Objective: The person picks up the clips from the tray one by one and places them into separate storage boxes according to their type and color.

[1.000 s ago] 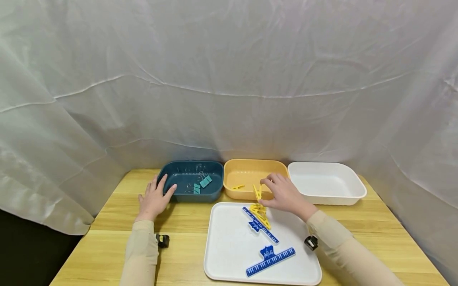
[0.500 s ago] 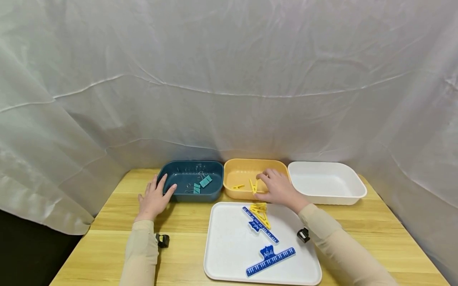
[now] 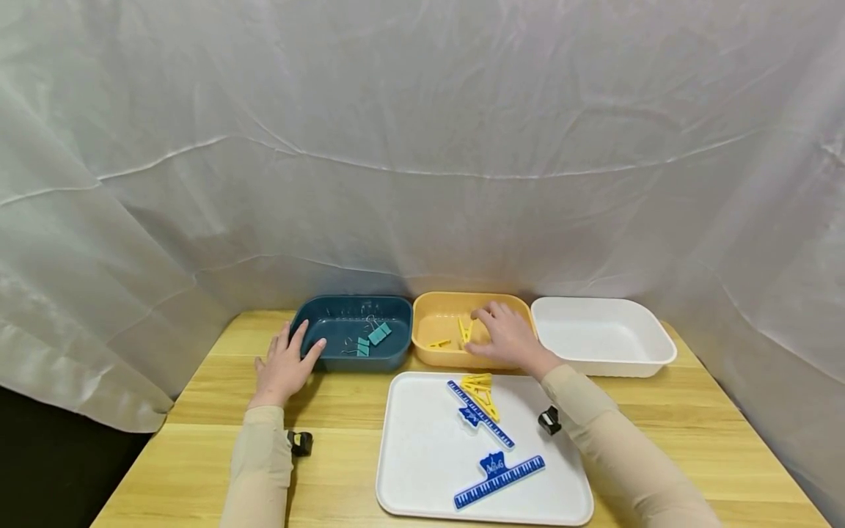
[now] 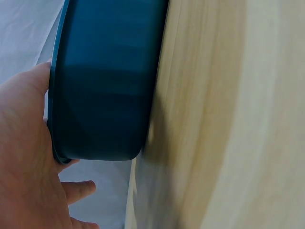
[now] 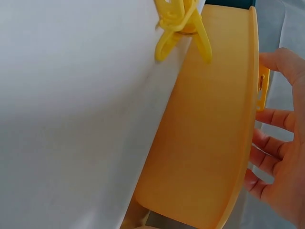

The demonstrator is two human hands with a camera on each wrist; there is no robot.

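My right hand (image 3: 508, 339) is over the yellow bin (image 3: 472, 299), pinching a yellow plastic clothespin (image 3: 465, 331) between thumb and fingertips. In the right wrist view that clothespin (image 5: 263, 88) shows just beyond the bin's rim. Another yellow clothespin (image 3: 439, 344) lies on the bin's floor. With fingers spread, my left hand (image 3: 285, 370) rests on the left rim of the dark teal bin (image 3: 350, 364), which holds two teal binder clips (image 3: 379, 334). The left wrist view shows the left hand (image 4: 28, 157) against this rim.
A white tray (image 3: 419, 455) lies in front of the bins. On it are several yellow clothespins (image 3: 480, 392) in a pile and two blue piano-key-patterned clips (image 3: 499, 482). To the right stands a white bin (image 3: 601, 330); a pale curtain (image 3: 422, 147) hangs behind.
My right hand has carried the clothespin from above the tray's far edge up and leftward into the yellow bin's opening. The left hand has stayed put on the teal bin.
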